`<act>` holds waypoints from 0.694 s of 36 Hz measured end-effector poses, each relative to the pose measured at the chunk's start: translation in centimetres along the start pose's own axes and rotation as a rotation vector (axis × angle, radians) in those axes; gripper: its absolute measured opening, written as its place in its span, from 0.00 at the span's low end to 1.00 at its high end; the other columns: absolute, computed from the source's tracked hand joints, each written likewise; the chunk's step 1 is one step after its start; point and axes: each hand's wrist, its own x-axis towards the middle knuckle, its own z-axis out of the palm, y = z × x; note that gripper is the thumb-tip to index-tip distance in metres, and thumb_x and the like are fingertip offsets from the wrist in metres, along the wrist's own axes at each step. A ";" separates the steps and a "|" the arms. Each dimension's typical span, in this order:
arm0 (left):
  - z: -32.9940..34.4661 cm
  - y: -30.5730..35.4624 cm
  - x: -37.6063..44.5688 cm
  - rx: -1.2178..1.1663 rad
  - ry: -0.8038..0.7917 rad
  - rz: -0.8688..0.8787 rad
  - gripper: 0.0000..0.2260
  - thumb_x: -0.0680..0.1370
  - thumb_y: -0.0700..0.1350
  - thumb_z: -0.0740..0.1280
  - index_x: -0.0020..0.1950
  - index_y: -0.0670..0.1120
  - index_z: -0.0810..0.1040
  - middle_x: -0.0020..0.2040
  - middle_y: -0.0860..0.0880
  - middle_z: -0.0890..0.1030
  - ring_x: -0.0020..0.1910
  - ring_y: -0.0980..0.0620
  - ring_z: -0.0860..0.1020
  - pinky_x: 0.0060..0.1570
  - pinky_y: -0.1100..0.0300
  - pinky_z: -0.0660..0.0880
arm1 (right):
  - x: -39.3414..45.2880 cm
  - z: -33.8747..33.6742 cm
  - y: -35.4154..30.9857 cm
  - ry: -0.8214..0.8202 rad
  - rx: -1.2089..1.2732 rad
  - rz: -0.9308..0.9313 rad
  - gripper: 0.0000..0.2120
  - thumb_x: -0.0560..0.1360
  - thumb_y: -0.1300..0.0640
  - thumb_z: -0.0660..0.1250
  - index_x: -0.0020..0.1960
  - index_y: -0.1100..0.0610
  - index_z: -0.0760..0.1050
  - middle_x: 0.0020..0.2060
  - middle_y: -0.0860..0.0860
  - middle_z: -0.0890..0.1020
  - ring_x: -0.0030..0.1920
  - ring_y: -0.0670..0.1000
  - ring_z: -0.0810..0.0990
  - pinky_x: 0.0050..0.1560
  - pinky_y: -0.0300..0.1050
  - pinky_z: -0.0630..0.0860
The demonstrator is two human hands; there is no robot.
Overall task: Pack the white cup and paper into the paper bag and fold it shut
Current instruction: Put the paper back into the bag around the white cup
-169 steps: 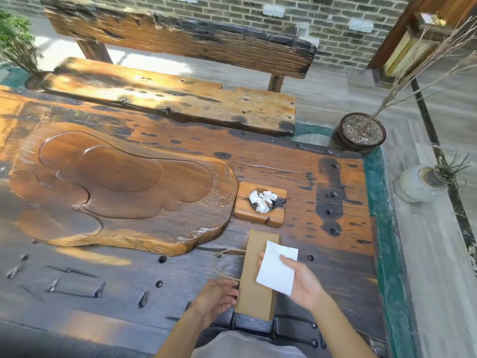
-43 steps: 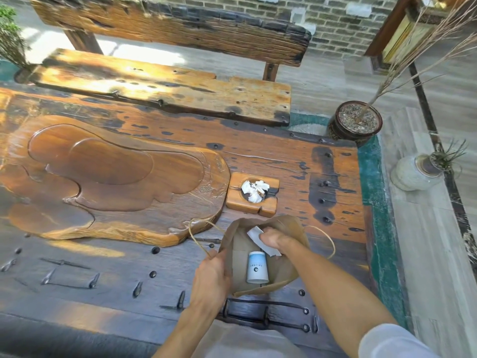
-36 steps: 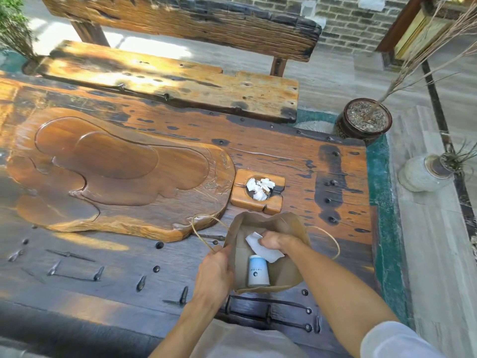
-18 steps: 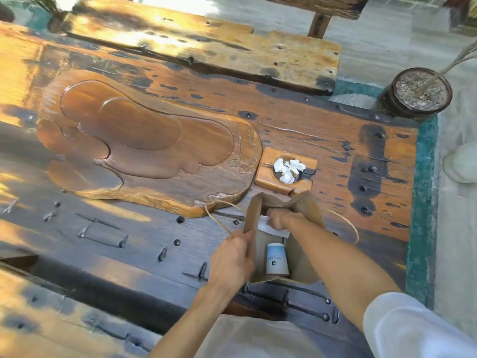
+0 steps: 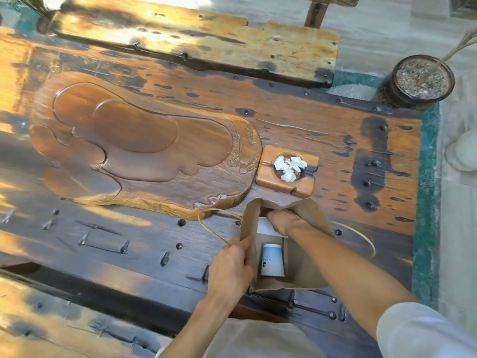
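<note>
The brown paper bag (image 5: 307, 270) stands open on the dark wooden table, near the front edge. A white cup (image 5: 272, 259) with a pale blue band lies on its side at the bottom of the bag. My left hand (image 5: 233, 264) grips the bag's left rim. My right hand (image 5: 286, 222) reaches into the bag's mouth at the far side and holds the white paper (image 5: 265, 227), which is partly hidden under the fingers. Two twine handles (image 5: 214, 223) hang out to either side.
A small wooden block (image 5: 268, 177) holding crumpled white tissue sits just behind the bag. A large carved wooden tray (image 5: 144, 151) lies to the left. A wooden bench (image 5: 196, 45) stands beyond the table, and a round plant pot (image 5: 418, 83) on the floor at right.
The flat bag has been opened and stood up, with the cup inside. My right hand has pushed the paper deeper into the bag. The camera has tilted further down.
</note>
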 end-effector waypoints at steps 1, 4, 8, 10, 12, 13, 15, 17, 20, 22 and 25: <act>0.0 0.0 0.0 0.000 -0.006 -0.001 0.19 0.77 0.41 0.60 0.67 0.51 0.72 0.56 0.46 0.78 0.54 0.43 0.79 0.52 0.47 0.79 | -0.1 0.2 0.1 0.057 -0.075 -0.046 0.09 0.79 0.54 0.56 0.51 0.54 0.73 0.58 0.58 0.80 0.52 0.57 0.75 0.52 0.47 0.68; -0.2 0.1 0.1 -0.010 -0.021 -0.018 0.20 0.77 0.41 0.60 0.69 0.51 0.72 0.59 0.47 0.78 0.56 0.44 0.79 0.54 0.47 0.79 | 0.0 0.7 -0.1 0.099 -0.103 -0.071 0.13 0.79 0.47 0.54 0.51 0.51 0.75 0.62 0.58 0.79 0.63 0.60 0.77 0.58 0.49 0.70; -0.4 0.1 0.2 -0.011 -0.013 -0.030 0.21 0.77 0.40 0.61 0.69 0.52 0.72 0.60 0.47 0.78 0.57 0.44 0.78 0.55 0.46 0.78 | -0.2 0.0 -1.5 0.045 0.119 0.074 0.13 0.80 0.57 0.56 0.56 0.59 0.76 0.59 0.60 0.80 0.57 0.60 0.78 0.54 0.48 0.71; -0.4 0.2 0.3 -0.018 -0.014 -0.032 0.21 0.77 0.40 0.61 0.69 0.52 0.72 0.60 0.48 0.78 0.57 0.44 0.78 0.54 0.46 0.78 | -0.2 -0.3 -1.8 0.001 0.174 0.137 0.09 0.76 0.68 0.59 0.53 0.62 0.74 0.57 0.62 0.81 0.51 0.59 0.79 0.49 0.45 0.70; -0.4 0.2 0.4 -0.016 -0.008 -0.031 0.21 0.77 0.40 0.60 0.69 0.53 0.72 0.59 0.48 0.78 0.56 0.44 0.78 0.53 0.46 0.79 | -0.6 -0.6 -2.1 -0.004 0.118 0.129 0.13 0.73 0.71 0.60 0.56 0.64 0.75 0.58 0.63 0.81 0.53 0.60 0.81 0.52 0.45 0.74; -0.3 0.2 0.4 -0.013 -0.002 -0.031 0.21 0.76 0.40 0.61 0.69 0.53 0.72 0.58 0.48 0.78 0.55 0.45 0.78 0.52 0.46 0.79 | -0.4 -0.5 -2.1 0.011 0.094 0.115 0.15 0.74 0.70 0.61 0.60 0.64 0.75 0.59 0.63 0.81 0.56 0.61 0.81 0.55 0.47 0.76; -0.2 0.3 0.4 -0.010 0.006 -0.037 0.22 0.76 0.40 0.61 0.69 0.54 0.72 0.57 0.49 0.78 0.54 0.45 0.78 0.51 0.47 0.79 | -0.5 -0.7 -2.2 0.041 0.032 0.096 0.19 0.76 0.69 0.61 0.67 0.64 0.72 0.62 0.62 0.80 0.61 0.62 0.80 0.60 0.51 0.76; -0.1 0.3 0.4 -0.011 0.016 -0.042 0.24 0.75 0.40 0.61 0.70 0.54 0.72 0.57 0.49 0.78 0.55 0.45 0.78 0.52 0.47 0.79 | -0.6 -0.5 -2.4 0.059 -0.005 0.092 0.22 0.77 0.68 0.61 0.71 0.63 0.68 0.64 0.62 0.79 0.62 0.62 0.80 0.60 0.52 0.77; 0.0 0.4 0.5 -0.001 0.024 -0.049 0.24 0.75 0.40 0.61 0.70 0.55 0.71 0.58 0.49 0.78 0.56 0.45 0.78 0.52 0.47 0.79 | -1.1 -0.3 -2.9 0.079 -0.010 0.092 0.27 0.77 0.68 0.62 0.75 0.64 0.62 0.64 0.63 0.78 0.63 0.62 0.80 0.60 0.53 0.77; 0.1 0.5 0.4 0.007 0.019 -0.044 0.23 0.75 0.41 0.61 0.70 0.54 0.71 0.58 0.49 0.78 0.56 0.45 0.78 0.52 0.46 0.79 | -1.3 -0.2 -3.0 0.068 -0.023 0.088 0.24 0.77 0.67 0.62 0.72 0.65 0.65 0.63 0.63 0.79 0.62 0.62 0.80 0.60 0.53 0.78; 0.1 0.6 0.4 0.014 0.014 -0.039 0.22 0.75 0.42 0.61 0.69 0.53 0.72 0.59 0.48 0.78 0.57 0.44 0.78 0.51 0.46 0.79 | -1.5 0.0 -3.3 0.067 -0.026 0.059 0.24 0.76 0.66 0.64 0.71 0.64 0.65 0.62 0.64 0.79 0.60 0.63 0.80 0.58 0.55 0.79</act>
